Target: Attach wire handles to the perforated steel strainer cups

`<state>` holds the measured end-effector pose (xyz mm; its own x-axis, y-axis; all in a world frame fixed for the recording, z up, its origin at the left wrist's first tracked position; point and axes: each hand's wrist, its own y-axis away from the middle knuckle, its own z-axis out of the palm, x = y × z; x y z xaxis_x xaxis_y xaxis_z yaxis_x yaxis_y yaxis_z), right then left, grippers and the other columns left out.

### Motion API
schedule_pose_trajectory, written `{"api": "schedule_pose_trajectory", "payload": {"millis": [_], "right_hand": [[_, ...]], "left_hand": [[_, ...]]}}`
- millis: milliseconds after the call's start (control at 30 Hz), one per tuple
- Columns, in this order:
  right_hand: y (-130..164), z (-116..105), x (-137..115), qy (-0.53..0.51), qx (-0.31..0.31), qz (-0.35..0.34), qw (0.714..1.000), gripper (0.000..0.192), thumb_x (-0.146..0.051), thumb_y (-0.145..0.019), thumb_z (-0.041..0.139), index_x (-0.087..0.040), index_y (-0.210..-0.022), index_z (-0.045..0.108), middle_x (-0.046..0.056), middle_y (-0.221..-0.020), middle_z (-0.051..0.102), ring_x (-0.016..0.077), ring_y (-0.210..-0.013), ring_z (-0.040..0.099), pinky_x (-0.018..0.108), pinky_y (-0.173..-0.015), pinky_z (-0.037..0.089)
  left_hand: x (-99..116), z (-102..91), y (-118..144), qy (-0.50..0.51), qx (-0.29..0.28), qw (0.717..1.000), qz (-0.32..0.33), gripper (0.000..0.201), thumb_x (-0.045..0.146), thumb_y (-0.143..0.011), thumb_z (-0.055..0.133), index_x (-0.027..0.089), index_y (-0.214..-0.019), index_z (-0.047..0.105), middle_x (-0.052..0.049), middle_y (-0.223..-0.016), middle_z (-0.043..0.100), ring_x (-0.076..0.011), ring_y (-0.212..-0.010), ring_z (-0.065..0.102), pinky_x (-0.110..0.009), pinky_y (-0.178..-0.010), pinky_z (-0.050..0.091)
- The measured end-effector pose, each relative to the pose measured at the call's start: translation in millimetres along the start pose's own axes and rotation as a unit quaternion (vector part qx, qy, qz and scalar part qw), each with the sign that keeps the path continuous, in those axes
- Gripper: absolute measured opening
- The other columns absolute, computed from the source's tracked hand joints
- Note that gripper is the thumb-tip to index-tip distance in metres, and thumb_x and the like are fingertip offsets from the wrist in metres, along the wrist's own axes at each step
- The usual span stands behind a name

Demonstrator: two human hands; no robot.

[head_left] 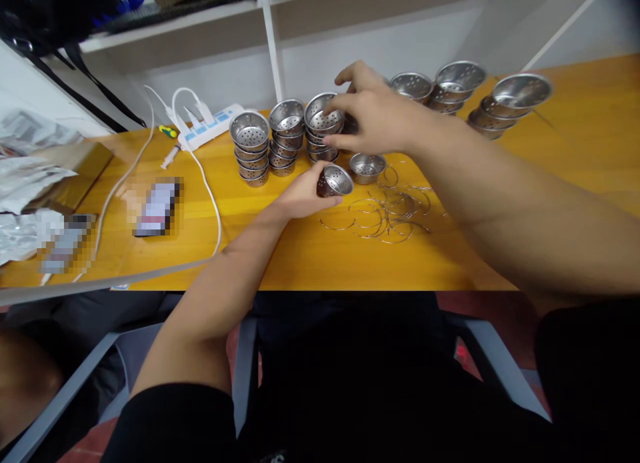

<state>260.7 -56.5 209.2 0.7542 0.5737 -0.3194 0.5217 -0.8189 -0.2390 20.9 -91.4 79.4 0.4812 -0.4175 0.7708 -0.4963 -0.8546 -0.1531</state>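
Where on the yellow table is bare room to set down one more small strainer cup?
Bare wood lies along the near edge of the table, below the wire rings, and between the white cable and the left hand. It is crowded around the cup stacks under the right hand.

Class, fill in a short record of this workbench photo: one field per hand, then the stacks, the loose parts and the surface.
left hand: holds a small perforated metal cup on its side
right hand: fingers on the third cup stack
stacks: three side by side, wider strainer bowls behind
loose parts: wire rings, single cup
surface: yellow table, power strip at left
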Motion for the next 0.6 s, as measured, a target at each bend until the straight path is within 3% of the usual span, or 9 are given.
{"api": "schedule_pose_trajectory", "payload": {"millis": [67,100,200,267,367,433,533,600], "right_hand": [[11.8,-8.0,4.2,-0.009,0.038,-0.044,0.998,0.05,-0.051,-0.119,0.079,-0.036,-0.166,0.084,0.015,-0.198,0.053,0.0378,-0.186,0.051,0.051,-0.165,0.037],[18.8,-10.7,7.0,-0.021,0.065,-0.057,0.996,0.045,-0.045,-0.122,0.074,-0.029,-0.163,0.084,0.02,-0.198,0.053,0.0377,-0.182,0.057,0.05,-0.161,0.043],[41.8,-9.5,19.5,-0.04,0.152,-0.03,0.987,0.036,-0.025,-0.122,0.062,-0.021,-0.148,0.087,0.027,-0.172,0.074,0.0385,-0.152,0.078,0.051,-0.133,0.065],[55.9,-1.1,32.2,-0.037,0.167,0.015,0.985,0.033,-0.019,-0.119,0.061,-0.018,-0.137,0.089,0.026,-0.148,0.086,0.0369,-0.125,0.084,0.051,-0.117,0.069],[70.4,15.5,56.1,-0.053,0.113,0.038,0.991,0.032,-0.02,-0.116,0.065,-0.015,-0.132,0.092,0.023,-0.127,0.092,0.0349,-0.108,0.085,0.051,-0.106,0.069],[74.4,24.5,71.6,-0.064,0.051,0.025,0.996,0.034,-0.022,-0.111,0.069,-0.015,-0.133,0.093,0.021,-0.125,0.093,0.0361,-0.105,0.086,0.053,-0.103,0.07],[74.2,31.7,88.6,-0.058,-0.03,0.002,0.998,0.031,-0.025,-0.102,0.077,-0.022,-0.128,0.095,0.018,-0.127,0.094,0.0411,-0.11,0.088,0.06,-0.108,0.072],[73.3,32.2,95.5,-0.056,-0.049,-0.009,0.997,0.024,-0.026,-0.1,0.08,-0.027,-0.119,0.094,0.015,-0.128,0.094,0.0418,-0.116,0.088,0.061,-0.114,0.071]], "left_hand": [[-1.4,0.0,-0.4,0.0,0.001,1.0,0.005,0.084,0.031,-0.092,0.096,0.012,-0.167,0.063,-0.021,-0.161,0.086,-0.0425,-0.147,0.087,-0.06,-0.132,0.071],[-2.0,0.0,-0.6,-0.001,0.0,1.0,0.009,0.084,0.032,-0.092,0.096,0.013,-0.167,0.064,-0.021,-0.162,0.085,-0.0429,-0.148,0.087,-0.06,-0.134,0.071],[-3.4,0.4,-1.1,0.001,-0.009,1.0,0.024,0.084,0.032,-0.091,0.098,0.015,-0.167,0.066,-0.02,-0.164,0.085,-0.0427,-0.152,0.086,-0.06,-0.137,0.07],[-4.0,1.2,-1.5,0.007,-0.013,0.999,0.035,0.084,0.03,-0.09,0.097,0.016,-0.167,0.065,-0.019,-0.165,0.085,-0.0423,-0.153,0.085,-0.059,-0.139,0.069],[-4.8,2.7,-1.8,0.014,-0.012,0.999,0.046,0.084,0.029,-0.089,0.096,0.015,-0.166,0.065,-0.021,-0.166,0.084,-0.0429,-0.154,0.084,-0.061,-0.14,0.068],[-6.1,3.3,-2.2,0.022,-0.01,0.998,0.053,0.084,0.028,-0.088,0.095,0.015,-0.165,0.065,-0.021,-0.166,0.083,-0.043,-0.154,0.084,-0.062,-0.141,0.067],[-10.5,3.6,-3.7,0.045,0.0,0.997,0.065,0.086,0.029,-0.088,0.094,0.017,-0.167,0.061,-0.021,-0.168,0.082,-0.0419,-0.156,0.082,-0.061,-0.142,0.067],[-14.5,3.8,-5.5,0.061,0.007,0.996,0.069,0.088,0.032,-0.087,0.094,0.018,-0.167,0.059,-0.021,-0.168,0.081,-0.0412,-0.157,0.081,-0.059,-0.141,0.067]]}}
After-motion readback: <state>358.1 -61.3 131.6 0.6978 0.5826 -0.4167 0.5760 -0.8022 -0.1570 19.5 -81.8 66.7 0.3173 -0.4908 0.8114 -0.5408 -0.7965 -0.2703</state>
